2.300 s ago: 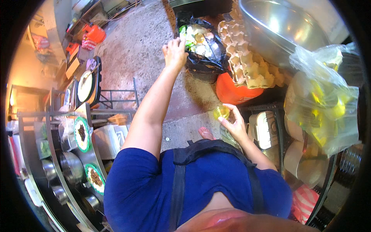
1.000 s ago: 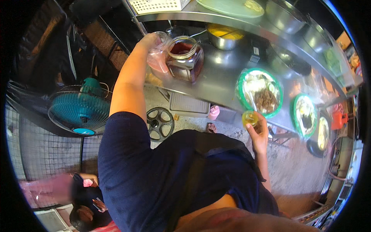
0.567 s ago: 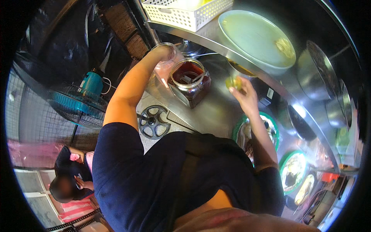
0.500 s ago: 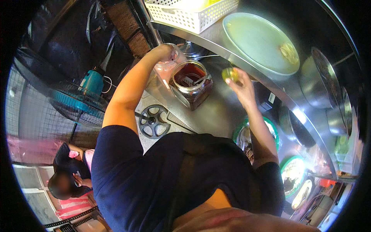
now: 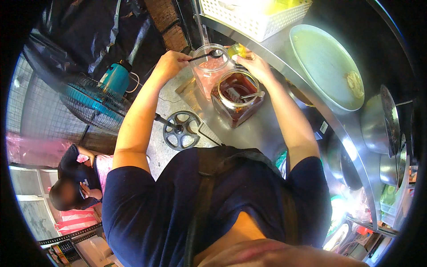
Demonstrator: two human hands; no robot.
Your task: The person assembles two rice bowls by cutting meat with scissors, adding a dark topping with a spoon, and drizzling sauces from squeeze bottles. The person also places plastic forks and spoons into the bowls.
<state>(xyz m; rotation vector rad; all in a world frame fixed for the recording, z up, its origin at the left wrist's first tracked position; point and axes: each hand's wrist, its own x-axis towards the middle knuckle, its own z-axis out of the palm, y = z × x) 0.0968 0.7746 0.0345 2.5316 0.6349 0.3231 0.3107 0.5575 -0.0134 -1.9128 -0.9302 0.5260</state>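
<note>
My left hand (image 5: 171,66) is closed around the handle of a black spoon (image 5: 202,57). The spoon's bowl is over the mouth of a clear jar (image 5: 208,79) with pink contents. Just right of that mouth, my right hand (image 5: 256,67) grips a small, rounded yellow-green thing (image 5: 238,49), whose kind I cannot make out. Nearer to me stands a wide-mouthed glass jar (image 5: 235,116) of dark red-brown contents, with a metal utensil (image 5: 252,95) leaning in it.
Both jars stand on a steel counter (image 5: 267,127). A raised steel shelf holds a white perforated basket (image 5: 267,29) and a large oval tray (image 5: 320,58). Metal pots (image 5: 376,122) are at the right. A teal fan (image 5: 113,84) and a seated person (image 5: 80,178) are at the left.
My left hand has come up out of the pink jar with the black spoon. My right hand has moved left with the yellow-green thing to the jar's side. The view has shifted.
</note>
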